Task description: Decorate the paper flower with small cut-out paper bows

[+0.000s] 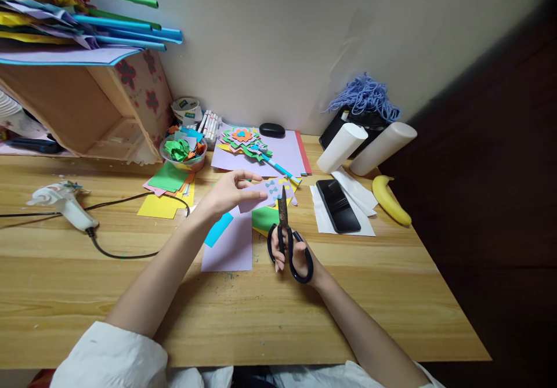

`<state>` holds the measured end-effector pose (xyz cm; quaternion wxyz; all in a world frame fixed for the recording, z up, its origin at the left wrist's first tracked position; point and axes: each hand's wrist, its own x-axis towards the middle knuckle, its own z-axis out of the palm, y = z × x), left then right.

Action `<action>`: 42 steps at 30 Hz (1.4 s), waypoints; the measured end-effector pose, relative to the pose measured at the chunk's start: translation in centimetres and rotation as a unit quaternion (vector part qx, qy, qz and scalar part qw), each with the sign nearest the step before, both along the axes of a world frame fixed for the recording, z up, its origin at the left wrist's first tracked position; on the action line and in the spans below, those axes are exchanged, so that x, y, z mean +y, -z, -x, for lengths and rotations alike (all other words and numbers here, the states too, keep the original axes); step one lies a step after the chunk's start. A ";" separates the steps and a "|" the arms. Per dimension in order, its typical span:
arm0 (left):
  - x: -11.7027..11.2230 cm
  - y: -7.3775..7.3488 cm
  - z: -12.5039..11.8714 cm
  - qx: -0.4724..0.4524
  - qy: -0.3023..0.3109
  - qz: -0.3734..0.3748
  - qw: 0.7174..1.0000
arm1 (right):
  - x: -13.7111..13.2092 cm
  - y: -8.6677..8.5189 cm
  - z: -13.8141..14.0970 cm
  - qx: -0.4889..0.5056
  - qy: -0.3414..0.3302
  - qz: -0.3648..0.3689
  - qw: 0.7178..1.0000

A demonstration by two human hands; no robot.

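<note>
My left hand (232, 194) pinches a small lilac paper card (256, 198) above the table. Small blue-green and yellow bow-like shapes show on the card near its right end. In my right hand (300, 257) is a pair of scissors (282, 225) with black handles and dark, worn blades pointing up. The blade tips are at the card's right part; whether they touch it I cannot tell. Beneath the hands lie a lilac sheet (232, 254), a blue paper strip (219, 229) and a green sheet (264, 221).
At the left lies a glue gun (69, 205) with a black cord. Behind stand a bowl of paper scraps (183, 150) and layered paper flowers (246, 141). To the right are a phone (338, 205), a banana (389, 199) and white rolls (343, 147). A box (143, 104) stands back left.
</note>
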<state>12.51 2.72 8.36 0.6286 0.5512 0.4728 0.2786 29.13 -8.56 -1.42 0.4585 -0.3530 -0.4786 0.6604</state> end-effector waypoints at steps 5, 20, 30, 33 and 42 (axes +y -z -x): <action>0.0 0.1 0.0 -0.003 0.001 0.000 1.000 | 0.0 0.0 -0.1 -0.003 0.001 0.001 1.000; -0.1 -0.4 -0.1 0.015 -0.011 -0.013 1.000 | 0.0 -0.2 -0.1 0.005 -0.009 0.011 1.000; -0.1 -0.5 0.2 -0.001 -0.030 -0.007 1.000 | -0.1 -0.4 -0.1 -0.002 -0.020 0.028 0.999; -0.1 -0.7 0.3 -0.007 -0.031 -0.012 0.999 | -0.2 -0.6 -0.1 -0.008 -0.026 0.031 0.999; -0.2 -1.2 0.5 -0.018 -0.031 -0.041 0.999 | -0.2 -2.0 0.3 -0.028 -0.032 0.083 0.996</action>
